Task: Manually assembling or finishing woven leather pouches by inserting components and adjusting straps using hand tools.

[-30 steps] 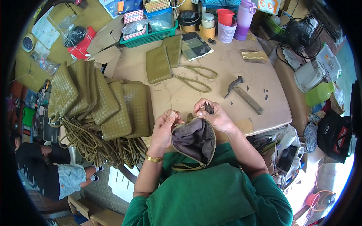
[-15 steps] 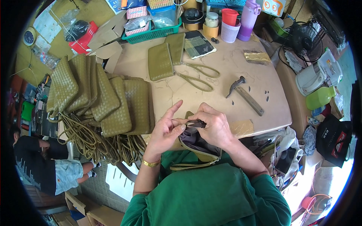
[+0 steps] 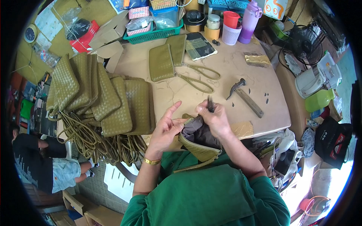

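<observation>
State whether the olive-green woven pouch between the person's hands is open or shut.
Open. The olive-green woven pouch gapes at its mouth, its edges standing apart and exposing the dark grey fabric lining inside.

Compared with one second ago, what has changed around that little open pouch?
The open pouch has swung its lower end right, and the left hand has straightened its index finger. The right hand kept its dark tool. The hammer and stacked pouches stayed put.
</observation>
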The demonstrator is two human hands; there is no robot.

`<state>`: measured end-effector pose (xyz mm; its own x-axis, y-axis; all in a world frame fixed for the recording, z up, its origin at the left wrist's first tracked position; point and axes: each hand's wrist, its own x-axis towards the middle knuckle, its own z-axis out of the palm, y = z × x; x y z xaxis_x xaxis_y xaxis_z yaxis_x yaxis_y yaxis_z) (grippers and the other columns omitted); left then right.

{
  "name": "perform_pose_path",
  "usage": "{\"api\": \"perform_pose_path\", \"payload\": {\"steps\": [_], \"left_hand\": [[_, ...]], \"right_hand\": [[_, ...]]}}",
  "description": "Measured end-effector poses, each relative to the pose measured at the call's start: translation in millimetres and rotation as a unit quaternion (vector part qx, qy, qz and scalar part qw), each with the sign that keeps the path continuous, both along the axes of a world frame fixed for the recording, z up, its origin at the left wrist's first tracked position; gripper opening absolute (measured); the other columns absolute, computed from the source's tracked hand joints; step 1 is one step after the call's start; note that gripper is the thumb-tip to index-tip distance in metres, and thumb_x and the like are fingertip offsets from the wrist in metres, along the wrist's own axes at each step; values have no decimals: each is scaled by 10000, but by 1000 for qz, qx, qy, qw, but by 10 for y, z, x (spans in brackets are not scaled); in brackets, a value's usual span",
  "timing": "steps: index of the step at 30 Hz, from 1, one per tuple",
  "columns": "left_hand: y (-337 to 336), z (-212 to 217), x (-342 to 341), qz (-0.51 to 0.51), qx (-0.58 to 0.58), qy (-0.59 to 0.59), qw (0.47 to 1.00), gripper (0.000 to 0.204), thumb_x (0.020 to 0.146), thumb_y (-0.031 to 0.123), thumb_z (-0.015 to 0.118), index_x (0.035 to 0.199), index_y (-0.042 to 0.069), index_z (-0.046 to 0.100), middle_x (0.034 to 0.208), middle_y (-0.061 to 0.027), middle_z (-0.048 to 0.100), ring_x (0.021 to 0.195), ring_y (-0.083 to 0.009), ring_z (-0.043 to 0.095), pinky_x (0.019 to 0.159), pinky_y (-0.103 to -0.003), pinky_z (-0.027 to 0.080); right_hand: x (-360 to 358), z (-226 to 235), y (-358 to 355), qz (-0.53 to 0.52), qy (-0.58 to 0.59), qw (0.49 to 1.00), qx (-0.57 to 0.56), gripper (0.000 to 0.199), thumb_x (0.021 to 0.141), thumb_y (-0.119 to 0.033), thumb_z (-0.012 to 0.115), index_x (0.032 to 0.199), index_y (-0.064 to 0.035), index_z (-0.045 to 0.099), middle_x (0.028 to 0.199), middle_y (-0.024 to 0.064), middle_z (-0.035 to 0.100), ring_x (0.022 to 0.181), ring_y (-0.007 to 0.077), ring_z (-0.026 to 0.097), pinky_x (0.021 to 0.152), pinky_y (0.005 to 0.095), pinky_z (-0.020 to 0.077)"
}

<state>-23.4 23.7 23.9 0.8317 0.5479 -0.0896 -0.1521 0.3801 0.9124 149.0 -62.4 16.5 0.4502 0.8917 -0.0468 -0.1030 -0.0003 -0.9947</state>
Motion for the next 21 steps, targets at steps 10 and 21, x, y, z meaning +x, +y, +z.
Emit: {"api": "perform_pose_path", "payload": {"steps": [10, 21], "left_hand": [[-98, 57, 43, 63, 153, 32, 986, 770, 862, -100, 467, 1519, 132, 137, 1353, -161, 486, 727, -11, 491, 645, -166, 412], [-179, -19, 144, 125, 263, 94, 952, 285, 830, -68, 632, 1107, -17, 595, 1160, -49, 515, 609, 0, 446, 537, -173, 379]], "right_hand": [[-59, 202, -70, 54, -356, 930, 70, 180, 732, -54, 769, 720, 15, 604, 729, 114, 560, 613, 282, 557, 562, 362, 424], [74, 171, 56, 57, -350, 935, 6, 216, 792, -140, 730, 765, 31, 602, 716, 140, 548, 652, 289, 543, 610, 372, 423]]}}
